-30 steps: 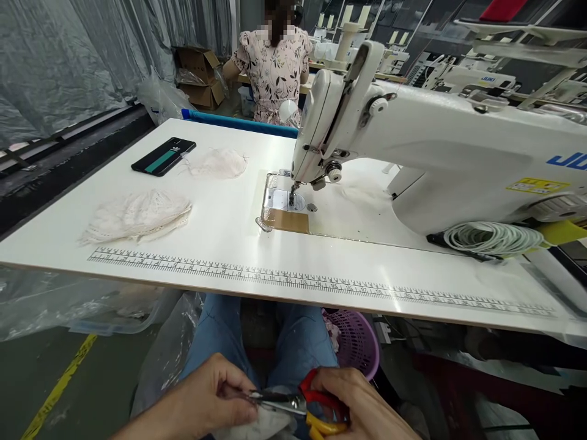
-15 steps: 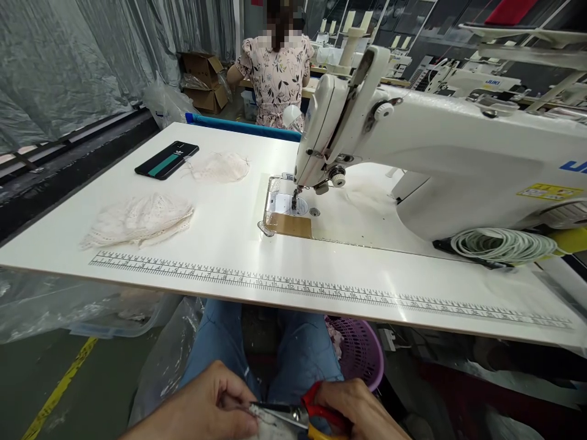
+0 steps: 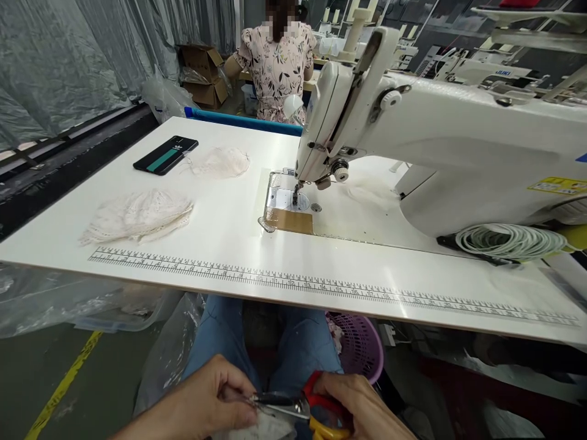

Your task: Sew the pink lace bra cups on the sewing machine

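My left hand [image 3: 222, 397] is low in the view above my lap, its thumb and fingers pinched on a piece of pale fabric [image 3: 270, 425]. Facing it from the right, my right hand [image 3: 355, 400] has its fingers through the red and yellow handles of a pair of scissors [image 3: 300, 406]. The blades point left, with their tips right at the left fingertips, by the fabric's upper edge. Most of the fabric hangs below the blades and is cut off by the bottom of the picture.
A white sewing machine [image 3: 367, 128] stands on the white table [image 3: 220, 238]. Left of it lie pale lace pieces [image 3: 142, 214], thinner pale fabric [image 3: 220, 162] and a black phone [image 3: 166, 154]. A purple basket [image 3: 360, 348] is under the table. A person [image 3: 277, 67] sits beyond.
Both hands and the scissors sit slightly higher in the picture, and the view has shifted a little. The left fingers keep their pinch on the fabric, with the blade tips still beside them.
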The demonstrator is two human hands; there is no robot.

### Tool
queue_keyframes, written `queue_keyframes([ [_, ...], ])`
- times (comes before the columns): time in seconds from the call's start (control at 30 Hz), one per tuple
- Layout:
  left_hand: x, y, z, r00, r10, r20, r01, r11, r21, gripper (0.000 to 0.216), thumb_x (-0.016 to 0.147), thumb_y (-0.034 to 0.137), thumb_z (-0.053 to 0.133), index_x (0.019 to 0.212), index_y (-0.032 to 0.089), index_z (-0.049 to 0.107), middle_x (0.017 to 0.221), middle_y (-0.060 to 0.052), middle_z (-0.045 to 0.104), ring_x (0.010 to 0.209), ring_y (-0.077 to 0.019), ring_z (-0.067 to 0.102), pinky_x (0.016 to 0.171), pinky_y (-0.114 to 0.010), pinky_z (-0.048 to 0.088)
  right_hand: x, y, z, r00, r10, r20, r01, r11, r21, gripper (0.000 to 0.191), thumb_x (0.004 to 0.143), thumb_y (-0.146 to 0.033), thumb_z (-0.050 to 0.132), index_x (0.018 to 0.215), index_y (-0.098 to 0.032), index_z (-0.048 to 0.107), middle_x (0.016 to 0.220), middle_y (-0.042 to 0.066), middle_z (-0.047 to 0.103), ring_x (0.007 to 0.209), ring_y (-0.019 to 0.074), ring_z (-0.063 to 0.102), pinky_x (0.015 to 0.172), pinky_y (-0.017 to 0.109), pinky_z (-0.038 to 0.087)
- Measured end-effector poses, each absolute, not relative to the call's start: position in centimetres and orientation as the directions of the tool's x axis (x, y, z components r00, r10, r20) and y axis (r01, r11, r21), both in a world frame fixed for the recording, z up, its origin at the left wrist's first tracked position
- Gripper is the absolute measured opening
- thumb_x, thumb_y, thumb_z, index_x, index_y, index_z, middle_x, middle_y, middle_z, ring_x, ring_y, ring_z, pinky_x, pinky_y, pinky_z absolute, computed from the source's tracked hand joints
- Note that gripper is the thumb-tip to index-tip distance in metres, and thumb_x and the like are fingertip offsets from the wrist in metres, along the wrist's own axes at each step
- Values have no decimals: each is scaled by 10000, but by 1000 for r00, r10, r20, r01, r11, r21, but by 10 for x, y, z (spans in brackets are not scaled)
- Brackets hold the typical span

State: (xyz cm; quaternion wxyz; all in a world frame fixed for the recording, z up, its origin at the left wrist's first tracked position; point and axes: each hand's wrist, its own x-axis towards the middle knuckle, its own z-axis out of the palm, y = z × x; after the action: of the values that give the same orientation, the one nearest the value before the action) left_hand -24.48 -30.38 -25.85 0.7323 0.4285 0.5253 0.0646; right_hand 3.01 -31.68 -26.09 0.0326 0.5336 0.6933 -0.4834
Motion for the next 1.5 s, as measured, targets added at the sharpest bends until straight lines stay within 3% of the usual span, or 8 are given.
queue_keyframes([
  [0.17, -243, -303, -256, 427, 535, -729, 350, 646, 679, 335, 605, 475, 731, 722, 161, 728, 554, 42, 493, 544, -94, 343, 509, -198, 267, 31, -314, -263, -466, 705, -535, 773, 30, -634, 278, 743, -431, 667, 971, -277, 627, 878, -3, 592, 820, 195, 533, 707, 242, 414],
  [0.47, -242, -302, -255, 439, 533, -724, 362, 632, 685, 334, 628, 450, 719, 719, 129, 733, 533, 40, 468, 528, -89, 328, 482, -211, 214, 29, -316, -266, -472, 708, -525, 777, 53, -627, 248, 711, -284, 676, 951, -275, 617, 860, -15, 578, 796, 175, 518, 705, 219, 397],
  [0.63, -244, -303, -256, 416, 538, -733, 395, 619, 679, 314, 627, 483, 720, 704, 179, 728, 546, 44, 471, 551, -100, 348, 499, -206, 260, 31, -316, -270, -467, 696, -545, 783, 40, -620, 263, 712, -312, 678, 966, -277, 617, 868, -11, 590, 808, 186, 533, 695, 214, 414],
  [0.83, -241, -302, -255, 452, 532, -716, 335, 643, 689, 312, 637, 440, 723, 687, 132, 734, 525, 40, 454, 528, -87, 325, 482, -215, 208, 31, -318, -272, -459, 718, -523, 767, 23, -642, 242, 717, -386, 686, 930, -281, 639, 848, -12, 597, 801, 185, 543, 693, 212, 424],
  [1.0, -243, -304, -260, 392, 545, -741, 354, 654, 669, 372, 596, 499, 742, 726, 152, 727, 602, 28, 512, 596, -111, 394, 523, -204, 284, 34, -322, -281, -462, 740, -488, 740, 18, -673, 305, 697, -392, 697, 970, -266, 648, 896, 9, 622, 832, 200, 568, 725, 221, 445],
  [1.13, -245, -307, -265, 359, 564, -743, 362, 650, 668, 450, 553, 561, 743, 732, 148, 722, 617, 21, 534, 606, -116, 416, 538, -207, 309, 30, -318, -275, -404, 725, -557, 782, -42, -622, 284, 675, -301, 693, 954, -262, 659, 896, 10, 627, 854, 210, 567, 741, 238, 440],
  [1.3, -245, -305, -263, 392, 544, -742, 347, 659, 667, 474, 576, 574, 731, 777, 145, 724, 615, 13, 552, 605, -119, 437, 543, -210, 319, 23, -312, -263, -317, 735, -600, 786, -150, -599, 425, 641, -223, 684, 1058, -271, 621, 936, 16, 617, 899, 218, 558, 762, 254, 430],
  [1.5, -249, -309, -272, 377, 578, -724, 311, 657, 686, 466, 578, 582, 732, 770, 158, 712, 682, 6, 563, 657, -132, 479, 592, -210, 372, 23, -306, -259, -319, 740, -592, 786, -142, -601, 280, 608, -269, 717, 874, -217, 644, 812, 10, 587, 812, 213, 532, 688, 254, 408],
])
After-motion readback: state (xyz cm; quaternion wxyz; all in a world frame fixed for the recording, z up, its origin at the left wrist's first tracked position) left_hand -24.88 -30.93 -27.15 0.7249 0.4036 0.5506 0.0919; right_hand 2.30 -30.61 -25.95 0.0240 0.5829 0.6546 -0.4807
